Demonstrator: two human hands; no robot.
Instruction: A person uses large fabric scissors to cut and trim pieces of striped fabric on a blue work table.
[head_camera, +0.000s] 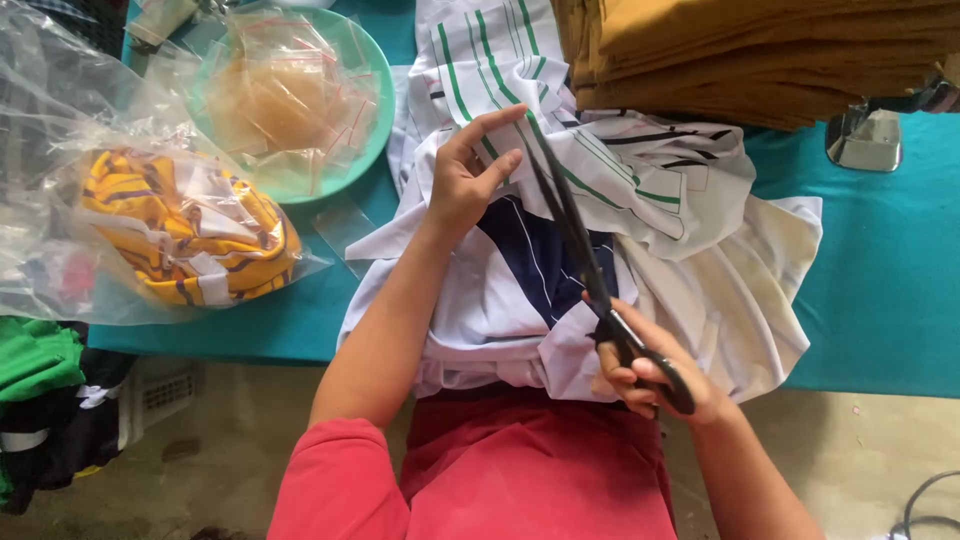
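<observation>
My left hand (468, 170) pinches a fold of a white garment with green and navy stripes (640, 185) that lies heaped on the teal table (880, 270). My right hand (650, 375) grips the black handles of long dark scissors (575, 225). The blades point away from me and reach the cloth right beside my left fingertips. Part of the white cloth hangs over the table's near edge onto my red-clothed lap.
A clear plastic bag with yellow striped cloth (190, 240) lies at the left. Behind it a green bowl (365, 140) holds small clear bags. Folded mustard fabric (760, 55) is stacked at the back right, beside a metal base (865, 140). Green and black clothes (40, 400) sit below left.
</observation>
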